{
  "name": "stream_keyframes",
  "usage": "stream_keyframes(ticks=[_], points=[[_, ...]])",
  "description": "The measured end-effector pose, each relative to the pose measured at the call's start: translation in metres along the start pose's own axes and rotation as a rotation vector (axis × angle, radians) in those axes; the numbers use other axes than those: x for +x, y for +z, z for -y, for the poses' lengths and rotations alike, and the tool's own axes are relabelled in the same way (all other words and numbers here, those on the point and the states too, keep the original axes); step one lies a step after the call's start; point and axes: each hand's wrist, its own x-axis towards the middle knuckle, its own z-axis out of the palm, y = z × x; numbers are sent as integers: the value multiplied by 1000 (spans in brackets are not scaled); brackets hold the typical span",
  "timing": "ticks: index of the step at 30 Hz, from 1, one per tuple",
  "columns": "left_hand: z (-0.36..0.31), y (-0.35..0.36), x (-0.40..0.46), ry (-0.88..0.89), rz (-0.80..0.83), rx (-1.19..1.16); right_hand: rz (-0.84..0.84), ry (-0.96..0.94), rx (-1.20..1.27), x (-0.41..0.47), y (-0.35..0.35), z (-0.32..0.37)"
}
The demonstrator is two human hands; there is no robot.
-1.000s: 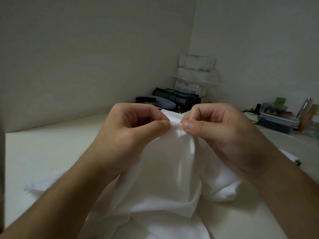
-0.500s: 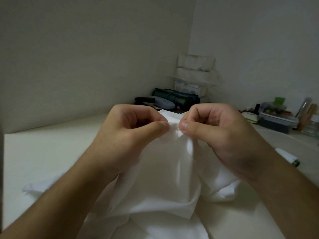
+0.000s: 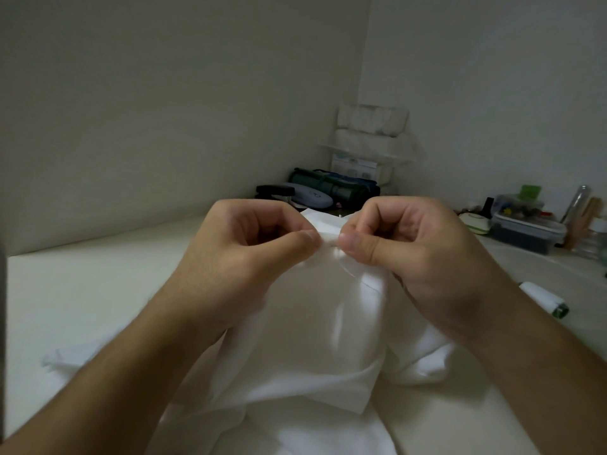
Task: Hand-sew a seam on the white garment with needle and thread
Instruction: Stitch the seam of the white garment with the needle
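Garment [image 3: 315, 330] edge still pinched btwn both hands' fingers; thumbs now closer, right hand [image 3: 423, 257] shifted left.

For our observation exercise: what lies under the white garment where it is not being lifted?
The white garment drapes onto a pale table, which shows around it. Whatever sits beneath the heaped folds is covered. The left hand and right hand pinch its top edge.

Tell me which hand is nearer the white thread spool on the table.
Right. The right hand pinches the garment just left of the spool, its wrist close beside it. The left hand pinches the same fold farther left, beyond the right hand.
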Motion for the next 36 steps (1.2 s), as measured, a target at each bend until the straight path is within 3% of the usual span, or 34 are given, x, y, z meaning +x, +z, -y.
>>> stream_keyframes(ticks=[27,36], points=[[4,0,0,-59,126,-79,63,75,231,-1,1,0],[5,-2,0,-127,128,-190,38,82,119,-1,0,-2]])
